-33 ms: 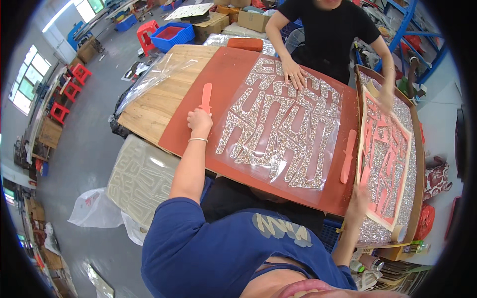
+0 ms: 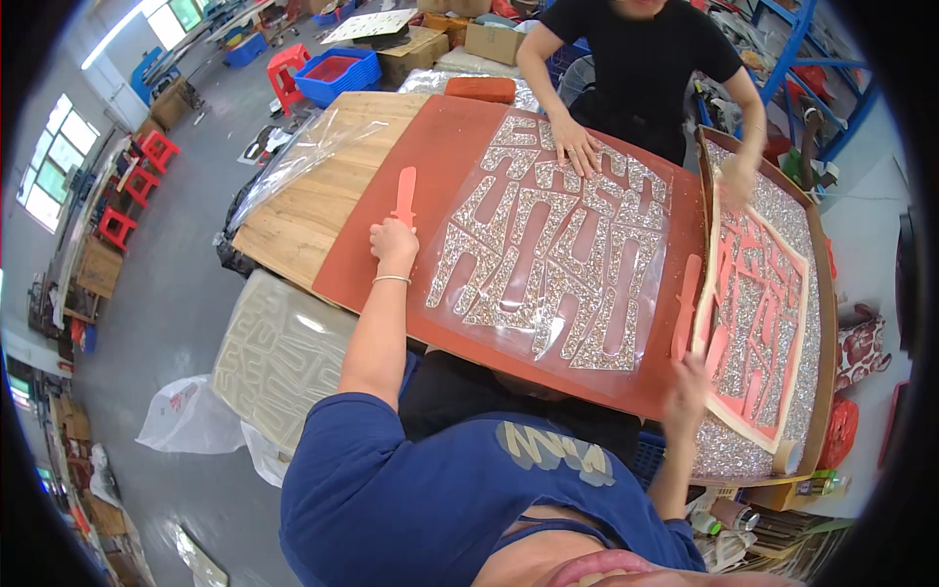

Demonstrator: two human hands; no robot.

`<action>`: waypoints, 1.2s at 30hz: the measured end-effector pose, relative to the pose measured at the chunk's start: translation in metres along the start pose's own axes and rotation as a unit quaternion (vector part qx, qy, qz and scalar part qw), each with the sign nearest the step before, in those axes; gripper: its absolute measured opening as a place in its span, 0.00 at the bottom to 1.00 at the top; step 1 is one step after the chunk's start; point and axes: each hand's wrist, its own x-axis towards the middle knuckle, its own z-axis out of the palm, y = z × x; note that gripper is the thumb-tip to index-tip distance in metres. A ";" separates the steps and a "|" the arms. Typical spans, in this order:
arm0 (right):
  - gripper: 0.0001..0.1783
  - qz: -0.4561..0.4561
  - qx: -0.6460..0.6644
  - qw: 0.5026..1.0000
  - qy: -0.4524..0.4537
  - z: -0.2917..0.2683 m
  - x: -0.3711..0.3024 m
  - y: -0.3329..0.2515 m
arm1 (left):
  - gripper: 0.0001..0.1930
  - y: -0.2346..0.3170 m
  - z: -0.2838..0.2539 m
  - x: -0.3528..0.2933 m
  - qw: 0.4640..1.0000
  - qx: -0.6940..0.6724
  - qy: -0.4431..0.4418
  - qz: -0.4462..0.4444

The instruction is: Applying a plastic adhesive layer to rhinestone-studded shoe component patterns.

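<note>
My left hand (image 2: 394,242) is closed round the handle of a flat pink scraper (image 2: 406,191) with a rounded blade, resting over a red-brown board (image 2: 367,220). On the board lies a clear plastic sheet (image 2: 455,318) bearing shapes filled with glittering stones (image 2: 533,230). My right hand (image 2: 687,391), slightly blurred, grips the near left corner of a pale-edged framed pink stencil (image 2: 800,338). A co-worker's hand (image 2: 738,181) is at its far left corner; their other hand (image 2: 577,147) presses flat on the sheet. The stencil lies in a tray of loose stones (image 2: 729,450).
A second pink scraper (image 2: 688,303) lies at the board's right edge. Left of the board is a wooden tabletop (image 2: 284,230) with crumpled clear film. A pale patterned sheet stack (image 2: 279,352) sits lower left. Blue baskets (image 2: 337,76) and red stools (image 2: 288,73) stand behind.
My right hand and the near left side of the stencil have shifted a little to the left. The co-worker's hand on the frame has moved slightly up and left. My left hand stays put.
</note>
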 end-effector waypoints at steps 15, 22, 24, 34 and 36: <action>0.18 0.047 0.061 0.996 -0.051 0.066 0.005 -0.012 | 0.20 -0.097 -0.027 0.114 0.987 -0.028 0.069 0.141; 0.18 0.049 0.033 0.998 -0.039 0.078 0.002 -0.019 | 0.24 -0.109 -0.047 0.103 0.984 0.160 0.073 -0.006; 0.19 0.041 0.032 0.998 -0.025 0.082 0.005 -0.022 | 0.26 -0.074 -0.047 0.071 0.979 0.088 0.177 0.051; 0.18 0.092 0.034 0.995 0.021 0.087 0.021 -0.020 | 0.33 0.031 -0.012 -0.068 0.992 0.056 -0.092 0.071; 0.17 0.134 0.078 0.988 0.021 0.085 0.022 -0.018 | 0.32 0.029 -0.009 -0.068 0.992 0.041 -0.099 0.064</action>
